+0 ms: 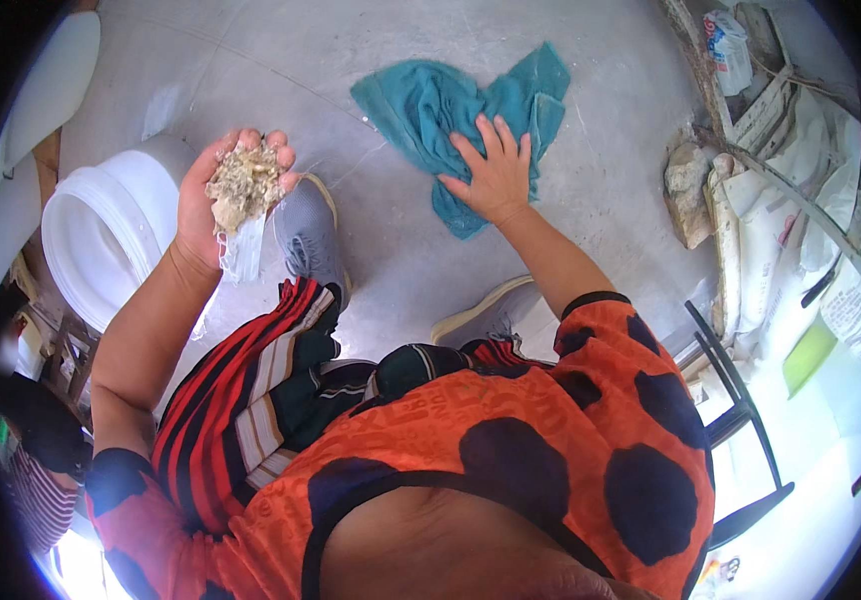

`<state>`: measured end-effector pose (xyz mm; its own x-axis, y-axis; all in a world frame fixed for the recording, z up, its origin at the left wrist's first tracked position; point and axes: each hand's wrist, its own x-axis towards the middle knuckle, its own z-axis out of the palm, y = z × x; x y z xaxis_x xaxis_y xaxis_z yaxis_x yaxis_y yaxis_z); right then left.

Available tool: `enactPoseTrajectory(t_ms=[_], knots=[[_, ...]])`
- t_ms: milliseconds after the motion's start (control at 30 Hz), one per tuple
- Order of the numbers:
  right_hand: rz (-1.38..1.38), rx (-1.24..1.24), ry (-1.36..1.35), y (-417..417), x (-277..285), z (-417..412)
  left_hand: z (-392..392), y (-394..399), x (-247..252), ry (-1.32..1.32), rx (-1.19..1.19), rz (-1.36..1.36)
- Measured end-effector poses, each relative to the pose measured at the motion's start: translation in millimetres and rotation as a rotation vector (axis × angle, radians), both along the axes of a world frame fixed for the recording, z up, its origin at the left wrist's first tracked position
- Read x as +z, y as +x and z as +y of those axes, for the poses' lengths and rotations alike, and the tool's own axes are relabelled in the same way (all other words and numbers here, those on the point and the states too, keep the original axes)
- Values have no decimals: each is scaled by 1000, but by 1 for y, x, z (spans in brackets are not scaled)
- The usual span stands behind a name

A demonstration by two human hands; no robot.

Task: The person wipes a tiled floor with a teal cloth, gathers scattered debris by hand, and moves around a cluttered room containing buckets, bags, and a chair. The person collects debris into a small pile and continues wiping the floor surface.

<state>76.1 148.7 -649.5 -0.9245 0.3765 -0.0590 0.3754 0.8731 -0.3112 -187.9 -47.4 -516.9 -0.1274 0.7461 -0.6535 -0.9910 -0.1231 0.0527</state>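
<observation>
My left hand (202,195) is palm up with the fingers curled around a heap of beige, crumbly, fibrous material (244,185). A strip of frayed white woven material (241,253) hangs below the heap at the heel of the palm. Spread flat on a teal cloth (419,112), my right hand (498,169) presses it against the grey floor (400,262). The cloth lies crumpled, with one corner pointing up and to the right. Exactly what the heap is made of, I cannot tell.
At the left a white plastic bucket (100,244) lies tipped, its mouth facing me. My grey shoes (309,232) stand on the floor. On the right are a stone (688,187), metal bars, white sacks (764,262) and a black metal frame (745,405). Part of another person in striped clothing (42,499) shows at lower left.
</observation>
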Motion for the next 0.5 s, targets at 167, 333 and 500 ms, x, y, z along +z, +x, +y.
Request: enactPoseTrajectory(t_ms=[167, 333, 500], knots=[[95, -17, -22, 15, -13, 10, -1, -1, 2, 1, -34, 23], [76, 43, 34, -4, -7, 55, 5, -1, -1, 53, -78, 6], [53, -222, -221, -25, 25, 78, 18, -3, 2, 164, -117, 6]])
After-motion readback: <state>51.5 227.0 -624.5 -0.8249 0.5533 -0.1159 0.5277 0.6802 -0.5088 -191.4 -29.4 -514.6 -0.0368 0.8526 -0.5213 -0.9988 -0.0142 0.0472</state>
